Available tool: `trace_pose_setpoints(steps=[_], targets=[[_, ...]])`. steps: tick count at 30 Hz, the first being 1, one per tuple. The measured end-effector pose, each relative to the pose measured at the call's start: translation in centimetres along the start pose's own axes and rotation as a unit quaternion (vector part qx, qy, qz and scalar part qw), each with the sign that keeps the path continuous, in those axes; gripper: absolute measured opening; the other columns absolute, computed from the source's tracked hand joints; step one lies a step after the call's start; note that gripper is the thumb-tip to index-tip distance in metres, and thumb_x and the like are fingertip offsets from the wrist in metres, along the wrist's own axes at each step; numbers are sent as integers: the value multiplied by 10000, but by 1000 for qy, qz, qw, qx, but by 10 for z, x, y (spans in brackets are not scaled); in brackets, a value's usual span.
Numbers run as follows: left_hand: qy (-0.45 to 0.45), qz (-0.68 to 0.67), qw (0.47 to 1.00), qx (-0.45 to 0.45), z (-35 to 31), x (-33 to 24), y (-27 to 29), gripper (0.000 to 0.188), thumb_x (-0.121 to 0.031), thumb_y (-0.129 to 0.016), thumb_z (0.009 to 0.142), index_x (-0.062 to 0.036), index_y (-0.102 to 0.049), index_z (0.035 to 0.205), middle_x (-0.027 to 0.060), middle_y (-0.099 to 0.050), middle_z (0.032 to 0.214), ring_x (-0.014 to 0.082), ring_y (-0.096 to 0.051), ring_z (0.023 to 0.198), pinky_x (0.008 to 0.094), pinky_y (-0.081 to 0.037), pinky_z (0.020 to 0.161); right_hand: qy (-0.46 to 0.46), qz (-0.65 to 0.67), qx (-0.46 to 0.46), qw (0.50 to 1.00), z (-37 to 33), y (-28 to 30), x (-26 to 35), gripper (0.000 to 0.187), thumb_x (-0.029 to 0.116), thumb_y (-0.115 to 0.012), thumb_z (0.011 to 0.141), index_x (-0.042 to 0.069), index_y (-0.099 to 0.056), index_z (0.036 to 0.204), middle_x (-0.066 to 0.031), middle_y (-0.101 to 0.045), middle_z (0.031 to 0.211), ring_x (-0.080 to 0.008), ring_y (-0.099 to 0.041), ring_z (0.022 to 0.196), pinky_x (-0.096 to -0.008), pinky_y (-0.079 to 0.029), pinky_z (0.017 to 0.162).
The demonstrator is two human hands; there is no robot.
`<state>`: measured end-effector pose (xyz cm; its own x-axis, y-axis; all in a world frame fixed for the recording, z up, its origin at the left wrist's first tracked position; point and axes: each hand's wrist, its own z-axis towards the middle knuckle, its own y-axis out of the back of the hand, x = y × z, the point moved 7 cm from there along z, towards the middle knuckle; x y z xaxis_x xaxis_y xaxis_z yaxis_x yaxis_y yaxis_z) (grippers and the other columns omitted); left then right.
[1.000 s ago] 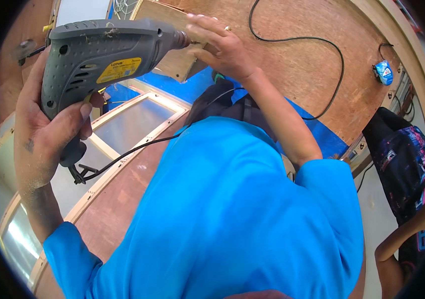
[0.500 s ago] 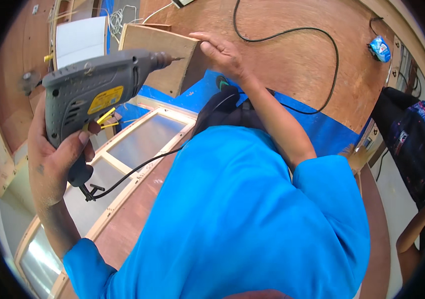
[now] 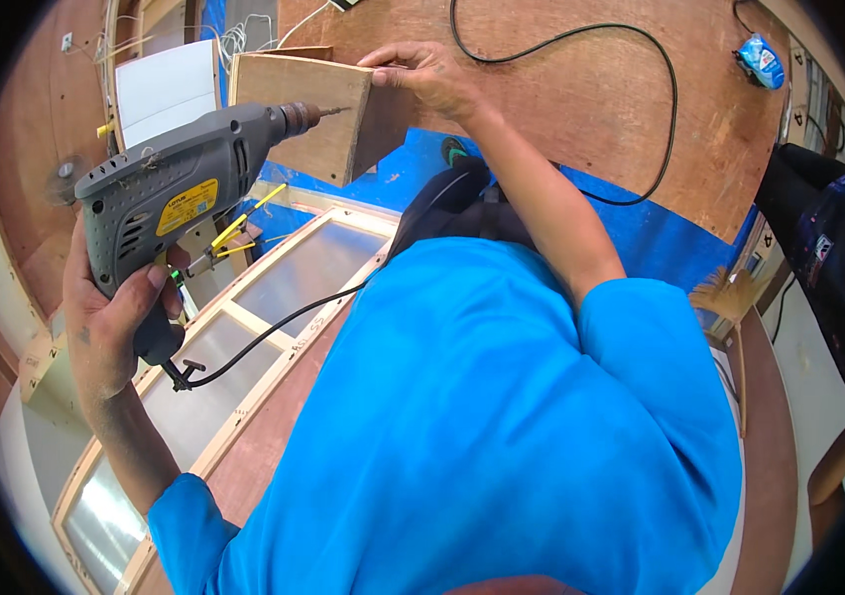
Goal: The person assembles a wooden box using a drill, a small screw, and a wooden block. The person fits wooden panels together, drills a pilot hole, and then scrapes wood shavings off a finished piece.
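My left hand [image 3: 110, 322] is wrapped round the handle of a grey electric drill [image 3: 170, 183] with a yellow label. Its thin bit points right, in front of a plywood box [image 3: 308, 139]; whether the tip touches the wood I cannot tell. At the box's upper right corner, my right hand [image 3: 422, 79] pinches the edge, thumb on the near side and fingers over the top. A black cord [image 3: 279, 332] runs from the drill's handle toward my body.
Below the drill lies a wooden frame [image 3: 244, 288] with glossy panels. Another black cable [image 3: 675, 109] loops over the brown plywood sheet [image 3: 561, 109], with a blue packet [image 3: 762, 61] at its right. Someone in dark clothing [image 3: 824, 258] is at the far right. A broom [image 3: 725, 293] stands nearby.
My right hand has gone from lying against the box's corner to gripping its edge with thumb and fingers. The drill sits slightly lower and further left, still in my left hand.
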<state>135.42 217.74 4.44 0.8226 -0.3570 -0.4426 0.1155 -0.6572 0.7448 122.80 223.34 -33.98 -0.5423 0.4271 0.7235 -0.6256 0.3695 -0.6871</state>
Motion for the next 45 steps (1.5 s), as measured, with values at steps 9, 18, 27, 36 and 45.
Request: trace_pose_setpoints(steps=[9, 18, 27, 36, 45], targets=[[1, -3, 1000, -15, 1, 3, 1, 732, -147, -696, 791, -21, -458, 1471, 144, -715, 960, 116, -610, 627, 240, -523, 570, 30, -212, -41, 976, 26, -25, 32, 548, 541, -606, 993, 25, -765, 1091, -150, -752, 1063, -264, -683, 1072, -386, -517, 972], [56, 16, 998, -24, -1, -12, -5, 716, -67, -655, 770, -21, -463, 1459, 126, -701, 929, 109, -622, 665, 236, -527, 583, -129, -267, 61, 953, 30, -39, 11, 619, 555, -561, 985, -30, -738, 1085, -231, -731, 1010, -312, -684, 959, -438, -516, 859], [51, 14, 997, -58, -7, -8, -7, 599, -143, -714, 762, -56, -524, 1323, 103, -698, 900, 114, -630, 637, 242, -529, 561, -160, -275, 71, 945, 30, -40, 11, 579, 524, -569, 988, -26, -740, 1048, -233, -724, 947, -316, -679, 914, -448, -512, 826], [56, 21, 997, -56, -8, -3, 0, 734, -97, -687, 747, -46, -480, 1450, 99, -694, 909, 119, -652, 695, 230, -529, 590, -138, -295, 78, 942, 31, -41, 16, 573, 485, -515, 1038, -44, -715, 1129, -172, -725, 1009, -251, -659, 973, -388, -510, 874], [40, -2, 999, -16, 4, 6, -11, 717, -86, -674, 778, -9, -459, 1457, 79, -663, 895, 113, -623, 706, 253, -516, 605, -155, -351, 126, 915, 34, -47, 24, 557, 471, -519, 1044, -38, -705, 1170, -139, -722, 1000, -204, -648, 981, -352, -508, 874]])
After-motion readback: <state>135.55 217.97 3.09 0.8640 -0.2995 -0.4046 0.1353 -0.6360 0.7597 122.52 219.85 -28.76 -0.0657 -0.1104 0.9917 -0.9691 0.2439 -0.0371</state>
